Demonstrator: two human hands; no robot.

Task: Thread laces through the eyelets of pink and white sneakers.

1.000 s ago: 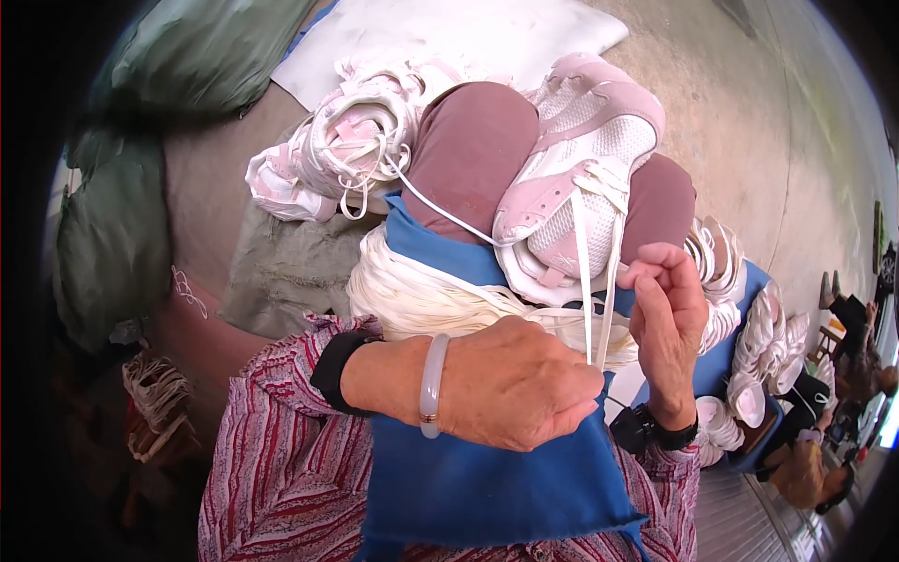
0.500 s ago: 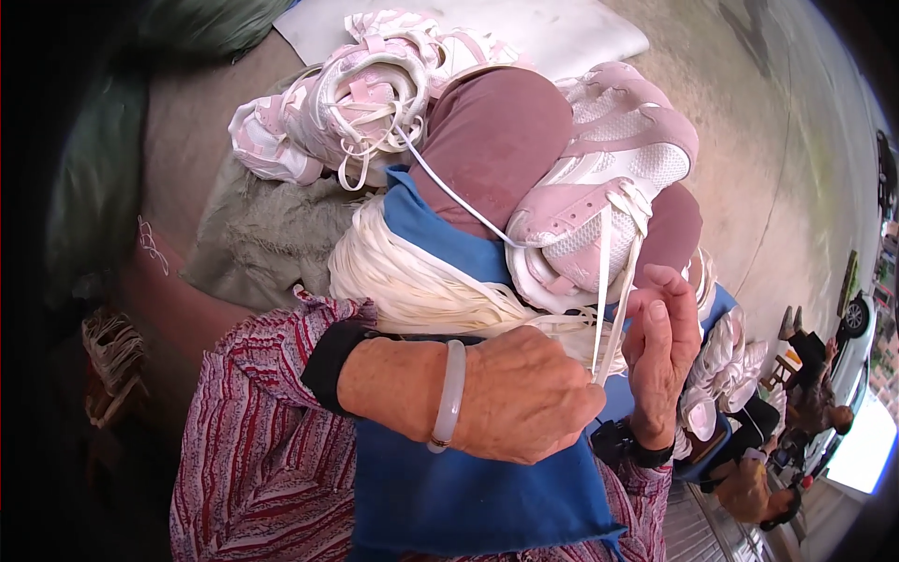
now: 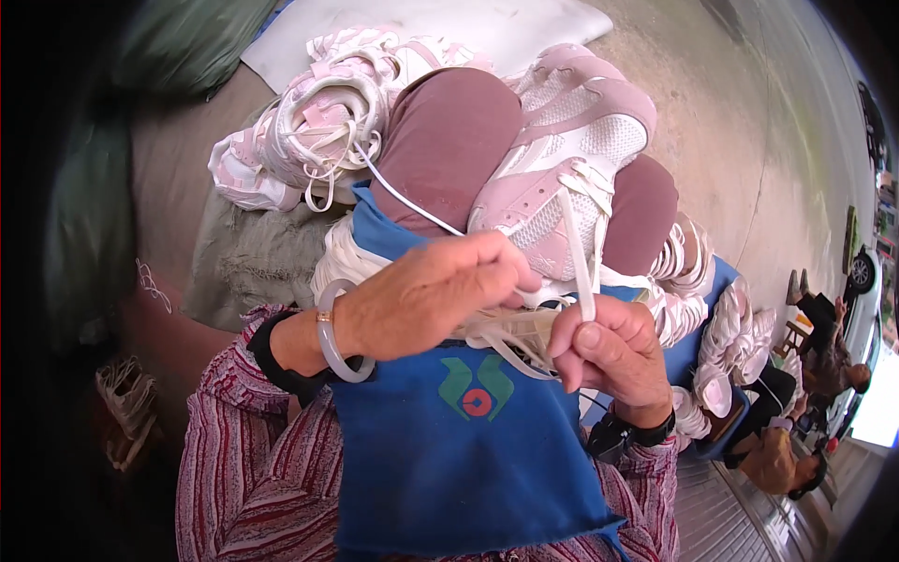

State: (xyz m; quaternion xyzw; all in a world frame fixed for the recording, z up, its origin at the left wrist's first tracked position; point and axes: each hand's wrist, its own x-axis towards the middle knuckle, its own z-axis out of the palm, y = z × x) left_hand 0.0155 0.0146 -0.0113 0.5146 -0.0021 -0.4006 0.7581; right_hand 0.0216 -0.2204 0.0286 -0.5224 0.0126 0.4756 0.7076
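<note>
A pink and white sneaker lies tilted across my lap, its lower end close to my hands. My right hand is closed, pinching a flat cream shoelace that runs taut up to the sneaker's eyelets. Beside the sneaker's lower edge is my left hand, its fingers bent and pressed together; their tips are partly hidden, so I cannot make out what they hold. A bundle of loose cream laces lies under and between my hands, above the blue apron.
More pink and white sneakers are piled at the far left, a thin white cord running from them. Several laced sneakers stand to my right. A white sheet lies on the floor ahead. People sit at the far right.
My left hand has let go of the lace and moved up-left toward the sneaker. My right hand, open before, has closed on the lace. The view has shifted slightly.
</note>
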